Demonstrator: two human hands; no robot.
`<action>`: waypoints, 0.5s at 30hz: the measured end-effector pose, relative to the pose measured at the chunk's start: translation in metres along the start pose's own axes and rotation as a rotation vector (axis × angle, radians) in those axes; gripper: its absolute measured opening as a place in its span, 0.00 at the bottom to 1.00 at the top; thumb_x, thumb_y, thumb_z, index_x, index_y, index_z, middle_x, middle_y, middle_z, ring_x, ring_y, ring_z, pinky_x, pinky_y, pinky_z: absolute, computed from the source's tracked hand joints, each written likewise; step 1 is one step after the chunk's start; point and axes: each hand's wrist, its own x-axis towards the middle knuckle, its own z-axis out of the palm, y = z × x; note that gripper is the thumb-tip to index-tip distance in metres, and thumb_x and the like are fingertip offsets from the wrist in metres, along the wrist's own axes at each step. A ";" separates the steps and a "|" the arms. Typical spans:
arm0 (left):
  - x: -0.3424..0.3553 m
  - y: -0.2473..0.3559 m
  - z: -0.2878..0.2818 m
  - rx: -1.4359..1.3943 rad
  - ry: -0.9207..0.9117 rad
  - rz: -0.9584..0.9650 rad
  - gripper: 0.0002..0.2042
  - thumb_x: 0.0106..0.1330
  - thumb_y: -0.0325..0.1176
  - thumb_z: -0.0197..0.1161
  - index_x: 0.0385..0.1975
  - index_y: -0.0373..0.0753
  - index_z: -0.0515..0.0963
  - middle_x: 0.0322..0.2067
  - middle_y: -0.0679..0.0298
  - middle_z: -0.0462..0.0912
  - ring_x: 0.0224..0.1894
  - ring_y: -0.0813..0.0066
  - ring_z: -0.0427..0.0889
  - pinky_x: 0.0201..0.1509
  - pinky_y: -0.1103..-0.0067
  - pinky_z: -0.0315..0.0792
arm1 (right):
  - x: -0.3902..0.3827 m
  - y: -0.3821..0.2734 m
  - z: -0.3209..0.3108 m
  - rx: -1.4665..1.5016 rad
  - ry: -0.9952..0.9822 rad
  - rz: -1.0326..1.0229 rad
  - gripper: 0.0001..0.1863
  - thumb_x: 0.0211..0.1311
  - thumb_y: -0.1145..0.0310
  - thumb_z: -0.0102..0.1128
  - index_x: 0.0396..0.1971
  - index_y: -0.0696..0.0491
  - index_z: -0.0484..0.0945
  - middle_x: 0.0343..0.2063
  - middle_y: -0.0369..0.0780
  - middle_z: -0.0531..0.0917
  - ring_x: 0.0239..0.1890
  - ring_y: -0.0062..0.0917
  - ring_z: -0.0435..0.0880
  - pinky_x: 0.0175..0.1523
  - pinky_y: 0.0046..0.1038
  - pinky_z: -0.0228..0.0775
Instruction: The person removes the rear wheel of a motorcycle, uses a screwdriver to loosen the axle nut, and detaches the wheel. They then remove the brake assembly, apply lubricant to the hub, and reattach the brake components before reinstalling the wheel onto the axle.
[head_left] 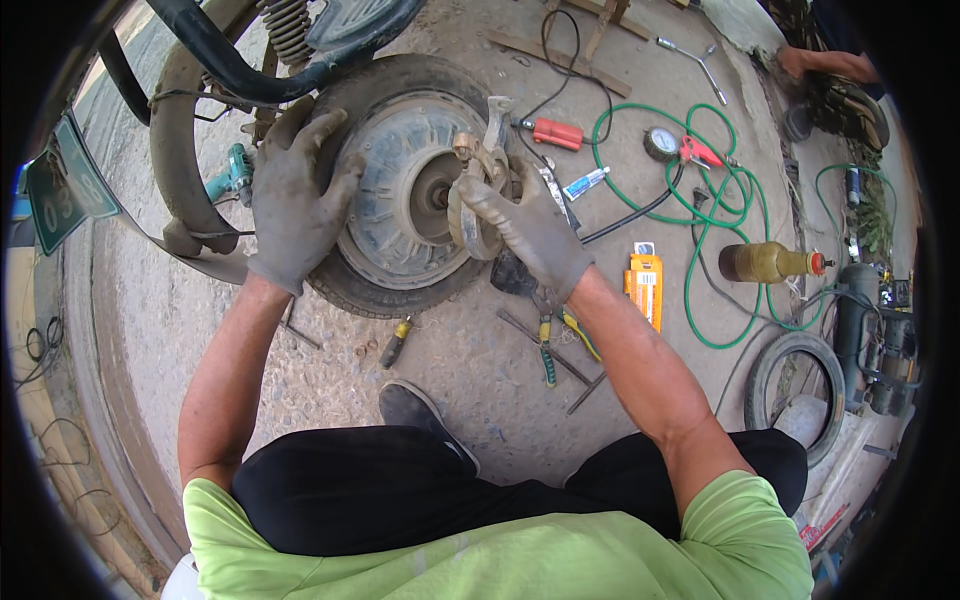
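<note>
Underfoot, rough concrete beside wheel

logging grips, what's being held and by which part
Right gloved hand: dusty round metal part, by its right side. Left gloved hand: at black rubber tyre, hold unclear.

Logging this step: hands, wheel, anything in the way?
Left hand at tire, fingers spread. Right hand gripping round metal part at wheel hub. Screwdriver nearby, seemingly not blocking.
</note>
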 end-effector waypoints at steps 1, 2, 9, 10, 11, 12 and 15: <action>0.000 0.000 0.000 0.004 0.000 0.003 0.24 0.71 0.42 0.73 0.65 0.41 0.82 0.70 0.44 0.76 0.71 0.43 0.74 0.78 0.55 0.65 | -0.001 0.003 -0.004 0.006 -0.042 -0.003 0.47 0.63 0.45 0.82 0.71 0.61 0.71 0.60 0.44 0.83 0.62 0.28 0.83 0.69 0.33 0.76; -0.001 -0.001 0.000 0.012 -0.002 0.003 0.24 0.71 0.42 0.73 0.65 0.41 0.82 0.70 0.44 0.76 0.71 0.43 0.74 0.78 0.55 0.65 | -0.003 0.003 -0.005 0.013 -0.088 -0.004 0.47 0.63 0.46 0.83 0.71 0.61 0.70 0.60 0.44 0.83 0.62 0.28 0.83 0.69 0.33 0.76; 0.000 0.001 0.003 0.013 0.003 -0.014 0.24 0.70 0.40 0.73 0.65 0.42 0.83 0.70 0.44 0.77 0.72 0.43 0.74 0.78 0.56 0.67 | -0.010 0.007 -0.015 -0.214 -0.102 -0.123 0.55 0.58 0.45 0.85 0.76 0.61 0.65 0.65 0.47 0.79 0.68 0.31 0.79 0.75 0.35 0.70; -0.001 0.002 0.002 0.023 -0.001 -0.015 0.24 0.70 0.40 0.73 0.66 0.42 0.83 0.70 0.44 0.77 0.72 0.43 0.75 0.78 0.56 0.67 | -0.010 0.014 -0.014 -0.294 -0.054 -0.133 0.56 0.58 0.45 0.85 0.76 0.62 0.65 0.66 0.47 0.78 0.69 0.31 0.79 0.76 0.35 0.70; -0.002 0.002 0.001 0.038 -0.004 -0.020 0.25 0.70 0.40 0.73 0.66 0.42 0.83 0.70 0.44 0.77 0.72 0.43 0.75 0.78 0.56 0.67 | -0.012 0.011 -0.011 -0.313 -0.037 -0.124 0.57 0.58 0.44 0.84 0.77 0.62 0.64 0.66 0.48 0.78 0.69 0.32 0.78 0.76 0.36 0.69; -0.003 0.002 0.000 0.032 -0.002 -0.020 0.25 0.70 0.40 0.73 0.66 0.42 0.83 0.70 0.44 0.77 0.72 0.43 0.75 0.78 0.56 0.67 | -0.014 0.008 -0.009 -0.333 -0.019 -0.114 0.57 0.59 0.44 0.84 0.77 0.62 0.63 0.67 0.48 0.78 0.70 0.32 0.78 0.77 0.36 0.69; -0.004 0.001 -0.001 0.014 0.004 -0.017 0.25 0.70 0.40 0.73 0.65 0.41 0.83 0.70 0.44 0.77 0.71 0.43 0.76 0.78 0.56 0.68 | -0.020 0.000 -0.006 -0.189 -0.036 -0.042 0.56 0.63 0.42 0.80 0.79 0.62 0.62 0.68 0.47 0.77 0.71 0.34 0.78 0.77 0.37 0.69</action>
